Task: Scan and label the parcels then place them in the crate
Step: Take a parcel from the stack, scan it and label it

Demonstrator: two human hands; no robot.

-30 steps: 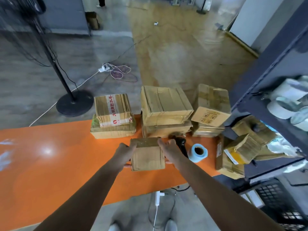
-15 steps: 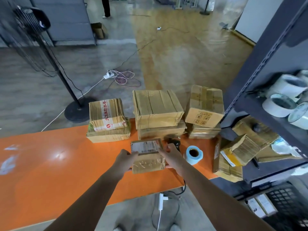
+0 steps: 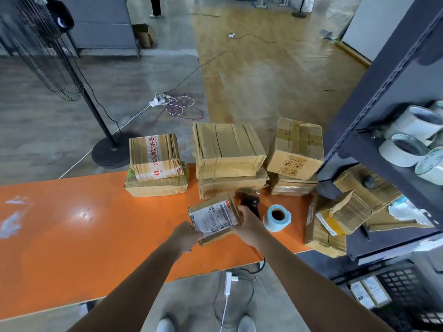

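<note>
Orange surface (image 3: 72,224), parcels stacked along the far edge. Left stack (image 3: 155,164) is two high. Left hand (image 3: 185,236) is curled round the near-left corner of a small parcel (image 3: 214,219). The parcel sits between both hands, tilted, white shipping label up, just in front of the middle stack (image 3: 227,159). Right hand (image 3: 249,224) grips its right edge, thumb on top. Black scanner (image 3: 250,202) is just behind that hand, contact unclear. Blue label roll (image 3: 276,218) is just right of it. Third stack (image 3: 296,149) is by the shelf rack (image 3: 383,92). Black crate (image 3: 407,291) is low right, well apart from the parcel.
</note>
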